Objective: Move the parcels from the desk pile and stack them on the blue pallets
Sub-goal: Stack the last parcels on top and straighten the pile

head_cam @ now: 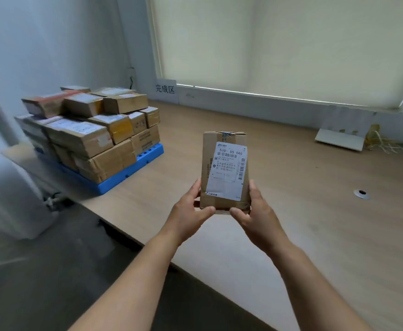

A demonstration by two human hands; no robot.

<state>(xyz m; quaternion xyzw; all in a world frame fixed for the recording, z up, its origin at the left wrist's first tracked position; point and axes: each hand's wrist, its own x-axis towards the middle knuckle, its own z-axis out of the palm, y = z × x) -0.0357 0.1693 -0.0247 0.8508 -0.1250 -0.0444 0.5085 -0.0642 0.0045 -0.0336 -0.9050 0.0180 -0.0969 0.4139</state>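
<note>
A small brown cardboard parcel [225, 168] with a white shipping label facing me is held up above the wooden desk. My left hand [190, 210] grips its lower left corner, and my right hand [253, 209] grips its lower right corner, thumbs across the bottom front. At the far left of the desk a blue pallet [126, 174] carries a stack of several taped cardboard parcels [93, 130], about three layers high. The stack is well to the left of the held parcel and apart from it.
The wooden desk [291, 223] stretches right, with a round cable hole [361, 194]. A white sign with characters [165, 90] leans on the back wall under a drawn blind. A white stand [339, 137] and loose cords sit at the back right. Dark floor lies left of the desk edge.
</note>
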